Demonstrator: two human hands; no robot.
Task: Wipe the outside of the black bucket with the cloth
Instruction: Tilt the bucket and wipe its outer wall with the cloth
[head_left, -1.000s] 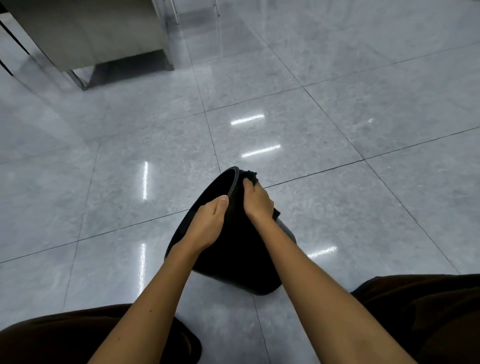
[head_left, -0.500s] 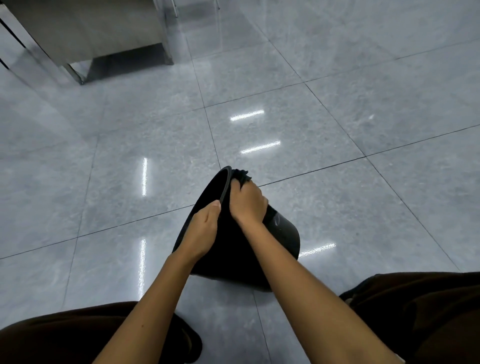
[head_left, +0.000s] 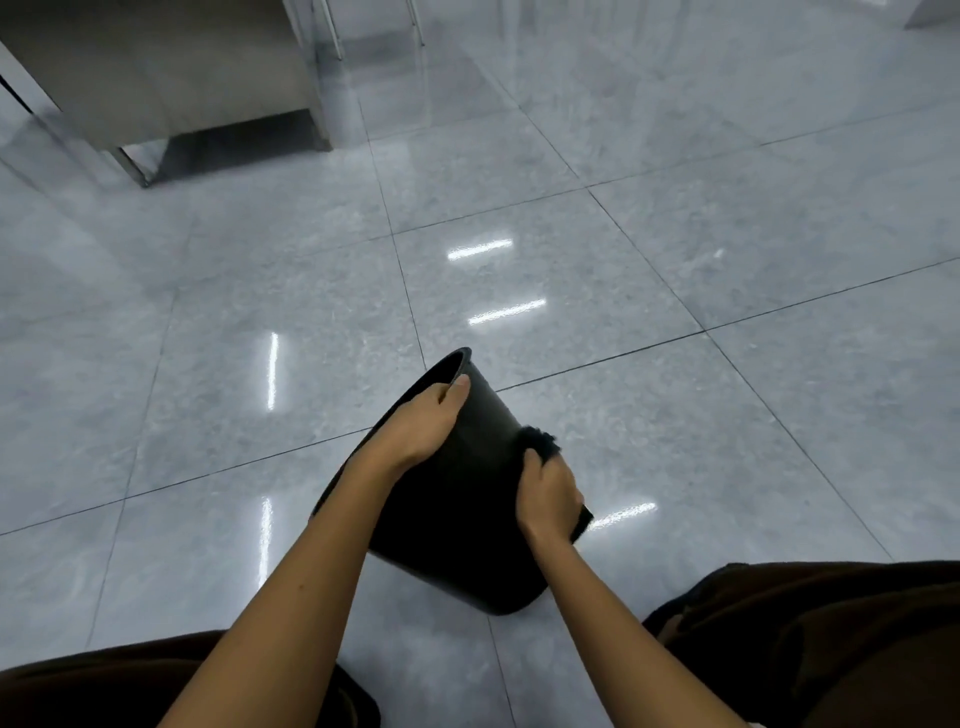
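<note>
The black bucket is tilted on the grey floor, its mouth pointing up and to the left, its base toward my knees. My left hand grips the rim at the top, thumb on the outer wall. Lower down on the right side of the wall, my right hand presses a dark cloth. The cloth shows above my fingers and a corner shows below my palm.
Glossy grey floor tiles spread all around. A metal cabinet on legs stands at the far left. My knees in dark brown trousers frame the bottom of the view on both sides.
My right hand with the cloth has slid from near the rim down the bucket's right side. My left hand has moved up to the top of the rim.
</note>
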